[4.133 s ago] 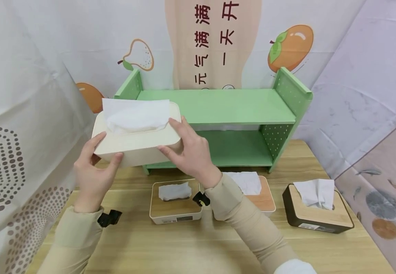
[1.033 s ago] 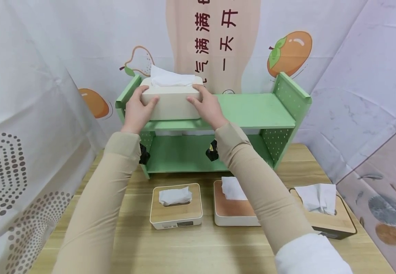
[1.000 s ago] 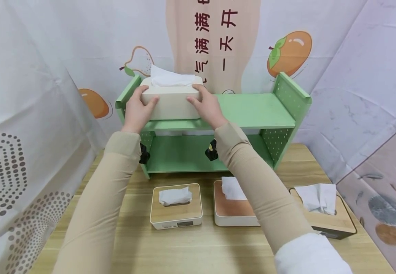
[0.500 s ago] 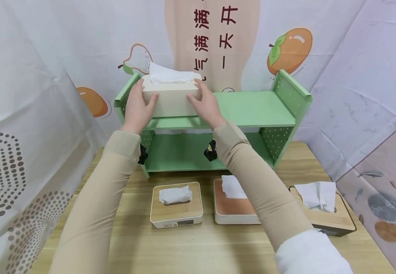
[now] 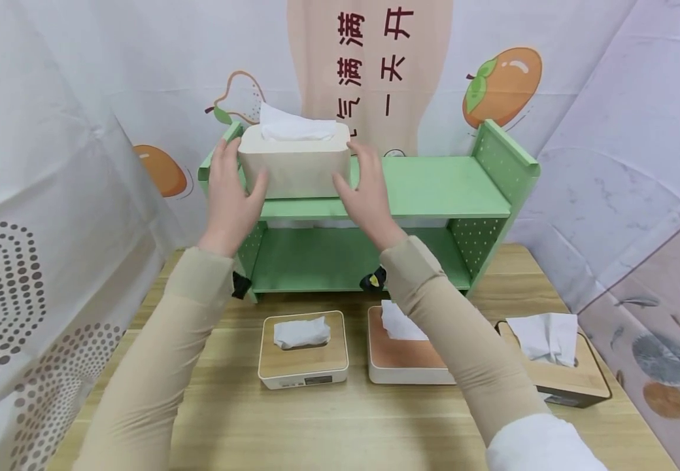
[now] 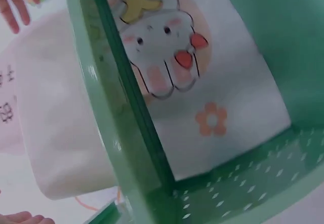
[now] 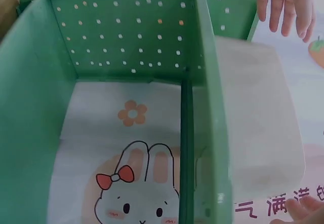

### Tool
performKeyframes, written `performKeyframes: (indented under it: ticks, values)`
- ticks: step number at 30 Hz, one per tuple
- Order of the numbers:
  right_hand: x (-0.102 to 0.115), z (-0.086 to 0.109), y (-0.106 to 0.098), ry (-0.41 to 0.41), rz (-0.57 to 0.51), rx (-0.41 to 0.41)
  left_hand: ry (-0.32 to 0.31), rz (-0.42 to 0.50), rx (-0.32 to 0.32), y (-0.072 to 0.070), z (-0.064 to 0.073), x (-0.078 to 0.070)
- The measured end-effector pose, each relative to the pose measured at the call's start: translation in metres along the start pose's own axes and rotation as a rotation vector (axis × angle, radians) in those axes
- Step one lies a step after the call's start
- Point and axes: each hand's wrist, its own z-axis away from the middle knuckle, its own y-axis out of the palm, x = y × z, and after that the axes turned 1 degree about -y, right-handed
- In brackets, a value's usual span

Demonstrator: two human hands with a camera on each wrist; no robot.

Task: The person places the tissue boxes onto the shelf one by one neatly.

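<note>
A cream tissue box (image 5: pixel 295 173) with a white tissue (image 5: pixel 293 127) sticking out of its top sits at the left end of the upper shelf of a green rack (image 5: pixel 428 186). My left hand (image 5: pixel 229 203) is beside the box's left end, fingers spread and thumb in front of its face. At the right end my right hand (image 5: pixel 371 199) is held the same way, its thumb overlapping the box's edge. In the right wrist view, a visible gap lies between the left hand's fingers (image 7: pixel 287 6) and the box (image 7: pixel 258 117).
On the wooden table (image 5: pixel 316 425) before the rack stand three more tissue boxes: a small wood-topped white one (image 5: pixel 303 360), a white one with reddish-brown top (image 5: pixel 401 353) partly behind the right sleeve, and a black one with wood top (image 5: pixel 575 379). Printed curtains (image 5: pixel 81 131) surround the table.
The cream tissue box has gone from being carried above the table to standing on the upper shelf. In the last half second both hands have loosened and drawn slightly outward from its ends.
</note>
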Motion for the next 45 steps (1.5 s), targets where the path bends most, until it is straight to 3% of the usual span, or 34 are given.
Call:
performKeyframes:
  ticks: [2,8,18,31,38,45]
  values:
    - [-0.004,0.012,0.001,-0.048,-0.018,-0.008,0.019,0.023,-0.024,0.0,0.013,0.002]
    - [-0.014,0.046,0.006,-0.072,-0.04,0.048,0.041,0.078,-0.053,0.006,0.051,0.014]
    - [-0.028,0.088,0.012,-0.113,-0.034,0.128,0.024,0.099,0.017,0.018,0.104,0.031]
    - [-0.058,0.138,0.033,0.061,-0.019,0.289,-0.045,0.062,0.16,0.028,0.155,0.062]
    - [-0.063,0.157,0.043,0.157,-0.004,0.423,-0.065,0.027,0.208,0.032,0.175,0.076]
    - [-0.065,0.174,0.055,0.259,0.03,0.577,-0.144,0.003,0.331,0.036,0.197,0.088]
